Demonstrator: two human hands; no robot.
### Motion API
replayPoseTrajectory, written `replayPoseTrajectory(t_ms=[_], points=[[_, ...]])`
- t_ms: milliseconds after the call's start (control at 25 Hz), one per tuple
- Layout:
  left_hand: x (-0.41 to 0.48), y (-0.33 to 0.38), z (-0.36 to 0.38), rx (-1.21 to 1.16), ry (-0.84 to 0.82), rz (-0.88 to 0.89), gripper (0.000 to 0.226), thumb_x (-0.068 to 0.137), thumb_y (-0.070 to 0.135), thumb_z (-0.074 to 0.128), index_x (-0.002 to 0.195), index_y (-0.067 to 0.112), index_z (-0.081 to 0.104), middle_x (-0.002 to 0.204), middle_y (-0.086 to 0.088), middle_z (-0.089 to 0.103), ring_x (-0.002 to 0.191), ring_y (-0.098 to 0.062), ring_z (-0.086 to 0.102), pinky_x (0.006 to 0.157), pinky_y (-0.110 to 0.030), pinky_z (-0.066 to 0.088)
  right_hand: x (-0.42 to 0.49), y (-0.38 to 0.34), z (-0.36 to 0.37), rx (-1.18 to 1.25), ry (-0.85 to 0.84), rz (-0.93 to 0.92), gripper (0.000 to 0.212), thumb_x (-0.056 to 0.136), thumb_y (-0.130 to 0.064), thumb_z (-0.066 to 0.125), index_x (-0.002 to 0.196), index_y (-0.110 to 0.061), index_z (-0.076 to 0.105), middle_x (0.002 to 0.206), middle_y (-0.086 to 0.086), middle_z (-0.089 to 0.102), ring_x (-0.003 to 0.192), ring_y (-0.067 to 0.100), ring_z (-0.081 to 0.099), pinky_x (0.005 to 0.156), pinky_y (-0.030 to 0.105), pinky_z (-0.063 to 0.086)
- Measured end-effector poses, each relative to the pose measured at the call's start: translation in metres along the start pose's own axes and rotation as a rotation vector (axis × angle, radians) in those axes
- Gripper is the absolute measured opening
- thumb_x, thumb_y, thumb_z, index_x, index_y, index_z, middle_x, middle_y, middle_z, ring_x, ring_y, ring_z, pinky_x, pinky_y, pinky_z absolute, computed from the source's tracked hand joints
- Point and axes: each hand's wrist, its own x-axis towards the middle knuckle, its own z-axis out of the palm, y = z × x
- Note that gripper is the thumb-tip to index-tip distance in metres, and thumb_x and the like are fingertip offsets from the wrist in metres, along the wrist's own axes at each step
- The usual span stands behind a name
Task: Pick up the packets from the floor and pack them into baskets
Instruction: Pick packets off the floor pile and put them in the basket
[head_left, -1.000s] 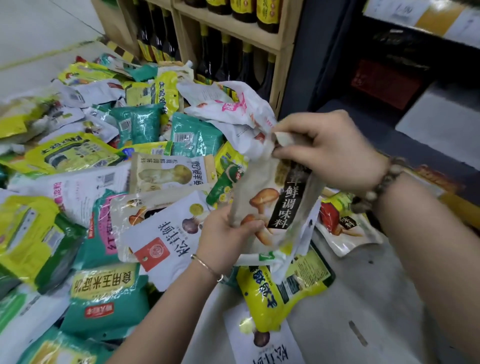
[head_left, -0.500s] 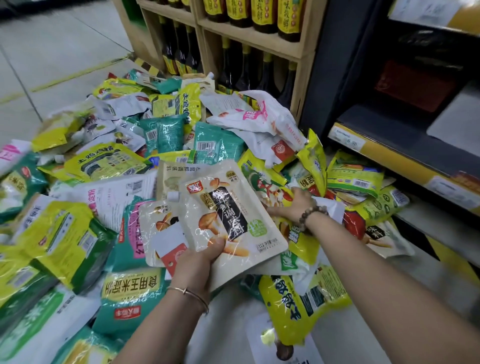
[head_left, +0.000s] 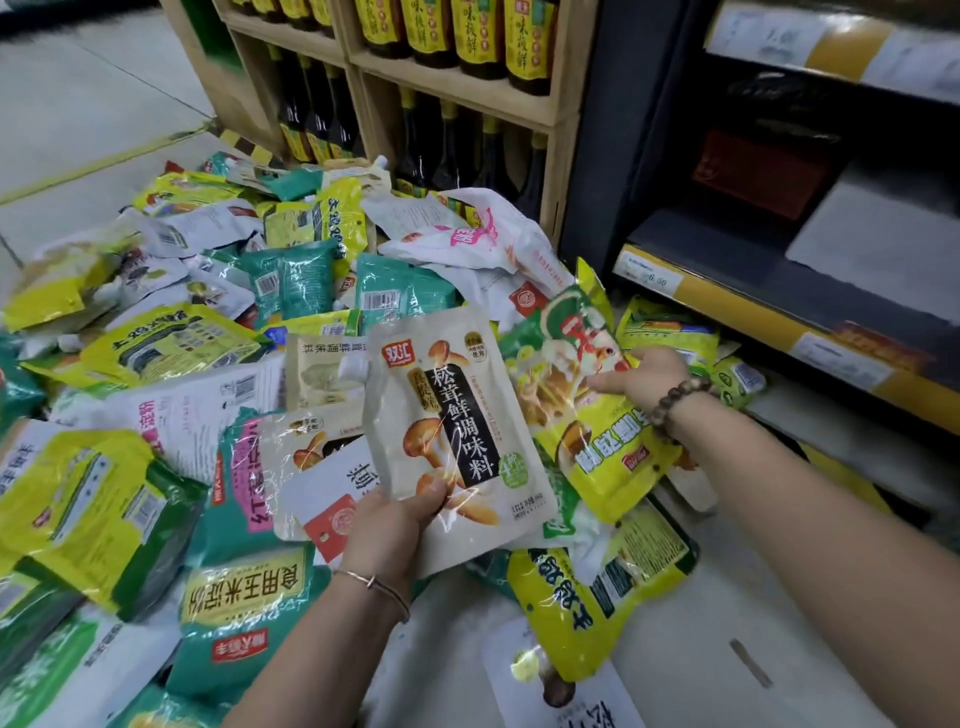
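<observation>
A heap of food packets (head_left: 171, 364) in yellow, teal and white covers the floor. My left hand (head_left: 389, 525) grips a beige mushroom seasoning pouch (head_left: 452, 426) by its lower edge, holding it upright above the heap. My right hand (head_left: 639, 371), with a bead bracelet on the wrist, reaches into the pile to the right and holds the edge of a green and yellow mushroom packet (head_left: 571, 374), which is tilted up. No basket is in view.
A wooden shelf (head_left: 467, 98) with dark sauce bottles stands behind the pile. A dark metal store shelf (head_left: 779, 312) with yellow price strips runs along the right. Bare grey floor (head_left: 701, 649) lies at the lower right and upper left.
My left hand has raised the beige pouch and turned it face up. My right hand let go of its top, reached right into the pile and lifted the green and yellow packet.
</observation>
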Motion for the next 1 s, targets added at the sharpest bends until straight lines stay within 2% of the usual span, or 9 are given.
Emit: replayPoseTrajectory(t_ms=[80,160,280,400,520,680,840,920,1000], points=[[-0.001,0.004,0.009,-0.009,-0.015,0.015,0.009,0.082,0.000,0.064,0.090,0.002,0.065,0.065,-0.006,0.071,0.052,-0.019,0.067,0.046,-0.025,0.053,-0.015,-0.008,-0.021,0.036,0.121,-0.035,0.070,0.074,-0.034,0.078,0.129,0.001,0.051,0.130,0.013,0.056,0.118,0.030,0.052,0.096,0.038,0.043],[-0.002,0.010,0.023,-0.061,-0.061,0.024,0.024,0.080,0.005,0.067,0.103,-0.003,0.065,0.075,-0.014,0.071,0.056,-0.024,0.067,0.052,-0.032,0.056,-0.030,-0.018,-0.042,0.053,0.226,-0.099,0.056,0.073,-0.034,0.079,0.116,-0.006,0.057,0.112,0.005,0.064,0.103,0.024,0.060,0.088,0.033,0.047],[-0.012,0.025,0.044,-0.086,-0.090,0.127,0.031,0.077,0.017,0.073,0.102,0.000,0.067,0.081,-0.014,0.072,0.064,-0.027,0.068,0.065,-0.043,0.057,-0.054,-0.035,-0.071,0.099,0.345,-0.187,0.038,0.074,-0.030,0.078,0.095,-0.017,0.049,0.083,-0.011,0.057,0.073,0.008,0.057,0.071,0.028,0.045],[-0.029,0.051,0.060,-0.100,-0.133,0.272,0.005,0.079,0.012,0.070,0.083,0.009,0.068,0.062,0.000,0.071,0.054,-0.017,0.066,0.052,-0.026,0.052,-0.074,-0.054,-0.094,0.162,0.464,-0.239,0.042,0.073,-0.032,0.078,0.098,-0.020,0.048,0.089,-0.007,0.058,0.077,0.013,0.059,0.071,0.030,0.049],[-0.050,0.070,0.072,-0.107,-0.227,0.370,0.011,0.079,0.002,0.069,0.082,0.011,0.064,0.066,-0.004,0.067,0.053,-0.014,0.063,0.054,-0.026,0.051,-0.090,-0.070,-0.111,0.174,0.522,-0.256,0.052,0.072,-0.035,0.079,0.108,-0.016,0.049,0.101,-0.002,0.061,0.088,0.018,0.062,0.079,0.037,0.053],[-0.080,0.085,0.087,-0.107,-0.304,0.458,0.016,0.079,-0.007,0.064,0.082,0.008,0.062,0.059,0.001,0.065,0.044,-0.008,0.059,0.042,-0.017,0.045,-0.119,-0.085,-0.149,0.181,0.510,-0.304,0.047,0.074,-0.032,0.078,0.109,-0.013,0.053,0.100,-0.002,0.064,0.085,0.016,0.066,0.074,0.036,0.055],[-0.123,0.098,0.116,-0.222,-0.331,0.492,0.015,0.080,0.001,0.065,0.069,0.011,0.060,0.053,0.001,0.059,0.047,-0.013,0.055,0.053,-0.025,0.045,-0.159,-0.084,-0.214,0.296,0.538,-0.345,0.041,0.072,-0.029,0.080,0.102,-0.016,0.055,0.096,-0.001,0.069,0.080,0.018,0.069,0.075,0.039,0.057],[-0.149,0.101,0.136,-0.260,-0.380,0.503,0.007,0.078,0.006,0.067,0.075,0.010,0.063,0.053,0.001,0.064,0.052,-0.018,0.060,0.055,-0.029,0.048,-0.183,-0.079,-0.252,0.408,0.573,-0.392,0.042,0.070,-0.024,0.081,0.102,-0.013,0.057,0.093,0.003,0.071,0.074,0.020,0.071,0.069,0.039,0.059],[-0.176,0.103,0.156,-0.253,-0.483,0.554,0.011,0.074,0.003,0.070,0.083,0.006,0.065,0.059,-0.007,0.067,0.062,-0.030,0.066,0.059,-0.039,0.055,-0.207,-0.073,-0.285,0.513,0.585,-0.444,0.044,0.070,-0.019,0.080,0.106,-0.007,0.059,0.088,0.006,0.072,0.065,0.016,0.071,0.059,0.035,0.059]])
